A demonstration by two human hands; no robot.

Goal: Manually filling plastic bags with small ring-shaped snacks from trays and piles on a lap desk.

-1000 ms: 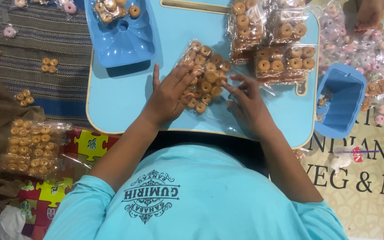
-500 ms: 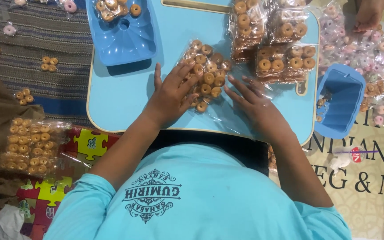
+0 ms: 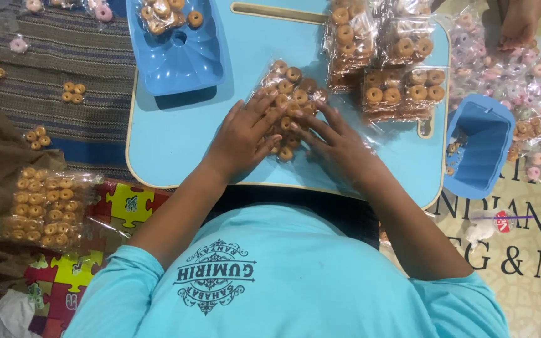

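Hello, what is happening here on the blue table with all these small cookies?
A person in a light blue shirt presses both hands, the left hand and the right hand, flat on a clear bag of ring-shaped cookies lying on the blue table. More filled bags are stacked at the far right of the table, and a blue mould with a few cookies sits at the far left.

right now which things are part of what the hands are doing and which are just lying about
In hand:
left hand
right hand
clear plastic bag of small brown ring cookies
light blue tray table

Lying about:
blue plastic mould
stacked filled cookie bags
blue rectangular tub
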